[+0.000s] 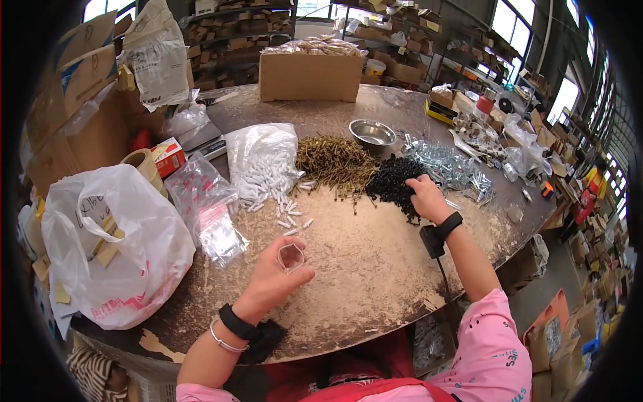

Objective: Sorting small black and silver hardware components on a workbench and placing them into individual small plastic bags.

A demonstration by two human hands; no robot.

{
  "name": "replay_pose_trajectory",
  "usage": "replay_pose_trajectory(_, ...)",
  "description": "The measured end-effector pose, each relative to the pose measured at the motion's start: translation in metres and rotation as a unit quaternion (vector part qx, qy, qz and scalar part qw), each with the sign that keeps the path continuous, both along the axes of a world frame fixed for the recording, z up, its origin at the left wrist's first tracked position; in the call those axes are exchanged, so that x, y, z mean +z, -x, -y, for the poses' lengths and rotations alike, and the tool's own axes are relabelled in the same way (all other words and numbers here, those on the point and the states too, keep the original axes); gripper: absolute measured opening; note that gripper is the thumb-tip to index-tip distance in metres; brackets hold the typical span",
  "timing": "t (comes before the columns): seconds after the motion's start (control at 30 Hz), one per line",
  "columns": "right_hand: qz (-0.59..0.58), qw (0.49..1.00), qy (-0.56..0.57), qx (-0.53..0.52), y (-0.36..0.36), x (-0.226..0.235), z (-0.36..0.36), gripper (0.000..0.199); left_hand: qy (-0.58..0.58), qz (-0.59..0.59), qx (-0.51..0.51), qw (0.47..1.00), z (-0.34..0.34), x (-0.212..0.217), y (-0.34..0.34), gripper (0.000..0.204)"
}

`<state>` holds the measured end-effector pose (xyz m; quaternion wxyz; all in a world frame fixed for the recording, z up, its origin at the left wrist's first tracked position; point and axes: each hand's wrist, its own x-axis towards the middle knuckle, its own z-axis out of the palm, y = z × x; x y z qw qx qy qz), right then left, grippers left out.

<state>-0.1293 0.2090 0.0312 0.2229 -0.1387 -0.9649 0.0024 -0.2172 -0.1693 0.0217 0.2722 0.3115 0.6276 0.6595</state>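
My left hand (271,273) is curled round a small clear plastic bag (291,257), whose mouth is spread open and faces up. To the right, my right hand (429,197) reaches to the edge of a heap of small black parts (392,179). Its fingers are pinched together there, and what is between them is hidden. Left of the black heap lies a pile of brass-coloured screws (333,161). White plastic wall plugs (262,175) spill from a clear bag farther left. Silvery metal fasteners (450,166) are heaped beyond my right hand.
A metal bowl (372,134) stands behind the heaps, with a filled cardboard box (309,77) at the far edge. Flat zip bags (221,234) lie at left beside a bulky white carrier bag (117,248). A cable (443,278) hangs from my right wrist.
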Motion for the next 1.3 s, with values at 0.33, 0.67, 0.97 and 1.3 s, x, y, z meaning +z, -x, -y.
replay_pose_trajectory(0.33, 0.100, 0.972, 0.107, 0.182, 0.007, -0.007, 0.054, 0.023, 0.003, 0.019, 0.009, 1.000, 0.004, 0.000, -0.001, 0.042)
replay_pose_trajectory(0.67, 0.140, 0.964, 0.169, 0.151, -0.030, 0.015, 0.063, 0.014, 0.024, -0.001, 0.004, 1.000, 0.006, -0.001, 0.000, 0.042)
replay_pose_trajectory(0.97, 0.120, 0.971, 0.134, 0.159, -0.034, 0.002, 0.063, 0.014, 0.005, -0.025, 0.013, 1.000, 0.004, -0.001, -0.002, 0.039)
replay_pose_trajectory(1.3, 0.195, 0.965, 0.062, 0.165, -0.013, 0.003, 0.081, 0.010, 0.013, -0.027, 0.010, 1.000, 0.003, 0.000, -0.003, 0.038)
